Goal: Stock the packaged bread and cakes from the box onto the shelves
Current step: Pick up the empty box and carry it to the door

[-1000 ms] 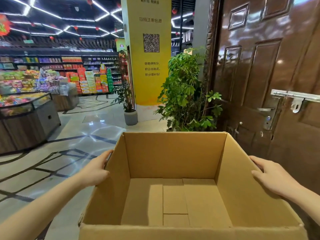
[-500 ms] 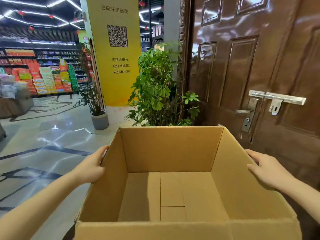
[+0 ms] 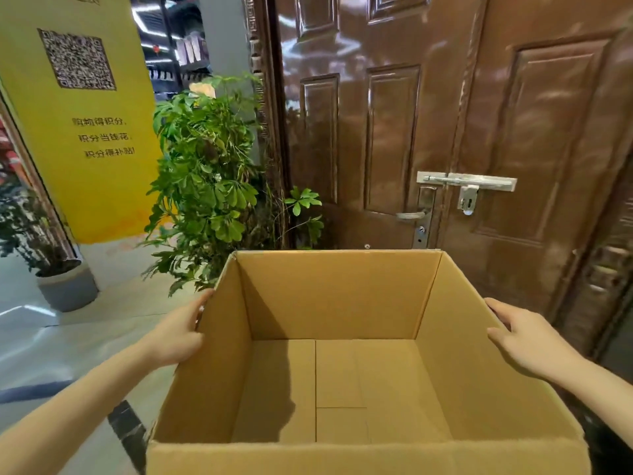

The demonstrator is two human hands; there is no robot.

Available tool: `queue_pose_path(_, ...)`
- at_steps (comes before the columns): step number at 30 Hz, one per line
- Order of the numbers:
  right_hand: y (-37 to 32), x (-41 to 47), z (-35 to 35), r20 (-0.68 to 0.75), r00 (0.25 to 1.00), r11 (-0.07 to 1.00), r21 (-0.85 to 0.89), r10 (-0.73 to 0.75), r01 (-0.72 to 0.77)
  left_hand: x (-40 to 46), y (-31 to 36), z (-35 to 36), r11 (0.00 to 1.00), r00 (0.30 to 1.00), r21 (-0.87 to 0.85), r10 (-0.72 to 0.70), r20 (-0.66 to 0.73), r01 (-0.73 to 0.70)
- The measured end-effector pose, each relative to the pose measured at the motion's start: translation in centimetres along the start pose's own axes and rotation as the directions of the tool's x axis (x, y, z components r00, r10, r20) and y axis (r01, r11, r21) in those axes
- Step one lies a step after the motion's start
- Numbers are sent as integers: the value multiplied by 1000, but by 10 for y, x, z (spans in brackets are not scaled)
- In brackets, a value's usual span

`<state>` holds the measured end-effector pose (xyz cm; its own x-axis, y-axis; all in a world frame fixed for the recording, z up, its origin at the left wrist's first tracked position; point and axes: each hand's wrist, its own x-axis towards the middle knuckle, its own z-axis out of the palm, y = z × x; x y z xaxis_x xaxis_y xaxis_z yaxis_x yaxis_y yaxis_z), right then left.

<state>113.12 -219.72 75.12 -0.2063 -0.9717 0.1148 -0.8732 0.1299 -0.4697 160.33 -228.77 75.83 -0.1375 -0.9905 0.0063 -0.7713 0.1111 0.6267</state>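
Observation:
An open brown cardboard box (image 3: 329,303) fills the lower middle of the head view, and nothing lies on its bare bottom. My left hand (image 3: 178,332) presses flat against the outside of its left wall, fingers pointing up along the edge. On the outside of the right wall my right hand (image 3: 527,341) lies the same way, fingers stretched forward. The box hangs between the two palms above the floor. No packaged bread, cakes or stocking shelves are in view.
A glossy brown double door (image 3: 445,132) with a metal latch (image 3: 466,183) stands right behind the box. A leafy potted plant (image 3: 212,180) sits left of it. A yellow pillar (image 3: 78,114) and a second plant in a grey pot (image 3: 66,289) stand at the left on the tiled floor.
The view has swung to the right with the box held between both hands. The shop aisles have slid out at the left, and the door now fills the background. My hands kept their places.

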Motion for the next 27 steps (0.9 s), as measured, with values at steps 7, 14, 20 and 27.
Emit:
queue_pose_path(7,13,5,10,-68,977,979,9,204,-204,100,7,38,991,979,-61,129,156,-121)
queue_pose_path(14,44,25,34,-45,931,932,-23,361,-363,181,14,92,983,933,-63,182,310,-170)
queue_pose_path(20,75,65,42,-96,886,889,-10,454,-457,254,37,134,972,893,-44,228,388,-229)
queue_pose_path(27,94,121,57,-117,843,850,132,525,-510,327,56,168,965,869,-61,256,424,-255)
